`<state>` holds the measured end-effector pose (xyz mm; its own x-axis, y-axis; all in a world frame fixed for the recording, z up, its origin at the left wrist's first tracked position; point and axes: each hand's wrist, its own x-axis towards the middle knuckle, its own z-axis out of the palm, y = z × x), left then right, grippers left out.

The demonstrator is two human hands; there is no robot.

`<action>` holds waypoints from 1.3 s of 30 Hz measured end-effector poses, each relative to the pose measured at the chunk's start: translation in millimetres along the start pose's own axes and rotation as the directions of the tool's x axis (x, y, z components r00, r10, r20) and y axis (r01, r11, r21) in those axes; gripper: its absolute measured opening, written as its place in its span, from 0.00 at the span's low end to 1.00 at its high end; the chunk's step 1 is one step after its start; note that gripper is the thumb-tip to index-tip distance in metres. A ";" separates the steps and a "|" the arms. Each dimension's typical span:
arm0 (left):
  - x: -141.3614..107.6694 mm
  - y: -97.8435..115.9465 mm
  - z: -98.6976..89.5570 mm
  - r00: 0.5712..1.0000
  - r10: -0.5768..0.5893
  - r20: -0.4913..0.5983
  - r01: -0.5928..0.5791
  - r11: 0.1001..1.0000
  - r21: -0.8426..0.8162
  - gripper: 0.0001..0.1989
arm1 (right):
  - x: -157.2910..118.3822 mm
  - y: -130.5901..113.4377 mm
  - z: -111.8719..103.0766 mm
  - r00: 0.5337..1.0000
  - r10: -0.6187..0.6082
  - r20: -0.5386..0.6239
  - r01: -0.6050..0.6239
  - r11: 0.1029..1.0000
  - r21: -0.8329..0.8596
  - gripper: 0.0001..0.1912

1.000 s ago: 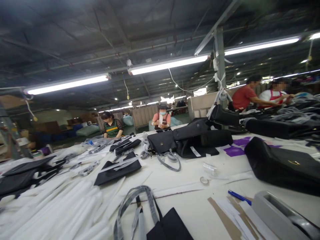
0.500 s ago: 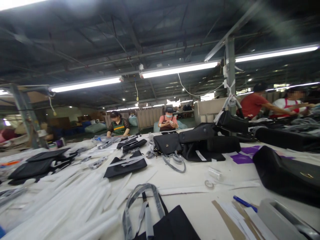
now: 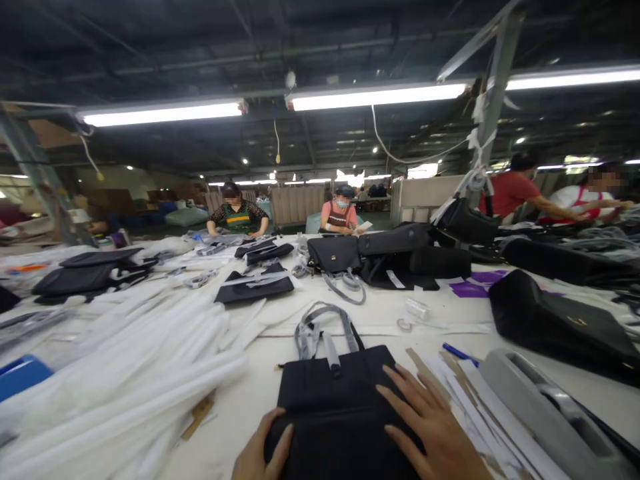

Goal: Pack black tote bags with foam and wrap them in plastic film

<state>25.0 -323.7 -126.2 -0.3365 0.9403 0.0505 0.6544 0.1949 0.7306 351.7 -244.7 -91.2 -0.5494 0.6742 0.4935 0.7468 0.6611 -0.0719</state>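
A black handbag (image 3: 345, 427) lies on the white table directly in front of me. Its looped handles (image 3: 327, 317), wrapped in clear film, point away from me, with a pale strip over the top edge. My right hand (image 3: 430, 427) rests on the bag's right side, fingers spread. At the left edge is my left hand (image 3: 265, 450), its thumb and forefinger apart and touching the bag. The other fingers of that hand are hidden.
Rolls of white foam sheet (image 3: 150, 387) cover the left. On the right are a grey tape dispenser (image 3: 545, 407), paper strips (image 3: 465, 393), a blue pen (image 3: 457, 352) and a black bag (image 3: 560, 320). More black bags (image 3: 335, 253) lie beyond; several people work across the table.
Both my hands have come into view onto the black handbag. More of the bag now shows, and its handles sit higher in view. My view has tilted downward.
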 end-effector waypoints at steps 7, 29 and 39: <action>-22.1 41.3 -4.1 0.933 0.353 -0.074 -0.279 0.836 0.473 0.18 | -3.3 -17.1 41.8 0.945 -0.147 0.293 0.103 0.982 0.160 0.27; -41.7 57.5 30.1 0.826 0.500 0.262 -0.564 0.717 0.410 0.29 | 183.4 -31.4 101.9 0.958 0.239 0.161 -0.276 0.921 0.276 0.26; -40.3 56.4 31.2 0.836 0.477 0.271 -0.549 0.736 0.397 0.29 | 167.3 -1.5 137.4 0.922 0.372 0.105 -0.386 0.870 0.306 0.24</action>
<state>96.6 -341.9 -108.3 0.2145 0.9547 0.2062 0.9350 -0.2617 0.2394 207.2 -87.7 -127.7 -0.2683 0.9024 0.3371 0.7472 0.4158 -0.5185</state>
